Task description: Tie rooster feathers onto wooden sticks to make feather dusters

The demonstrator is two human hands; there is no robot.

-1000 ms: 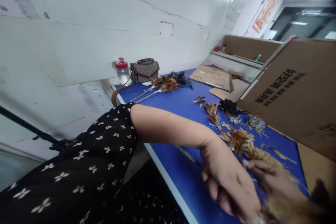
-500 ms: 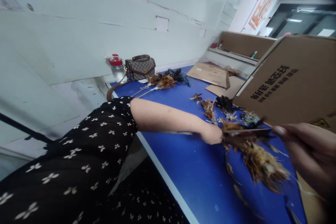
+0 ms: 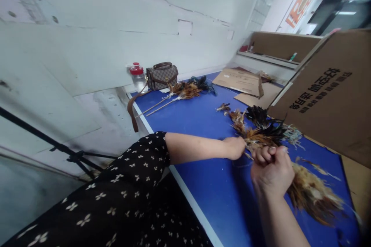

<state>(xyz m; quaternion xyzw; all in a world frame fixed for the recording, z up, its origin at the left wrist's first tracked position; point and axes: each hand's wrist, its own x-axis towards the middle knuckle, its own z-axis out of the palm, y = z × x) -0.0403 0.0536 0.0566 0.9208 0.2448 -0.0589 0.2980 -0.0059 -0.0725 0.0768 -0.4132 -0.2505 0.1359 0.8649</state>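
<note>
My left hand (image 3: pixel 235 148) is closed around the base of a feather duster (image 3: pixel 262 136), whose brown and black feathers point away to the right. My right hand (image 3: pixel 274 168) is just right of it, fingers curled tight near the feathers. Whatever those fingers pinch is hidden. Beyond the duster lie loose clumps of brown feathers (image 3: pixel 237 117), black feathers (image 3: pixel 257 115) and bluish-grey feathers (image 3: pixel 292 134). A large tan feather bunch (image 3: pixel 314 193) lies to the right of my right wrist.
Feather dusters on thin sticks (image 3: pixel 188 90) lie at the far left of the blue table (image 3: pixel 179 119). Behind them stand a handbag (image 3: pixel 162 76) and a red-lidded bottle (image 3: pixel 138 78). Flat cardboard (image 3: pixel 239 81) lies at the back; a big cardboard box (image 3: pixel 327 88) rises on the right.
My right hand has come in from the far right to beside my left hand, and its fingers are now curled. The view has shifted slightly; my left hand still holds the duster.
</note>
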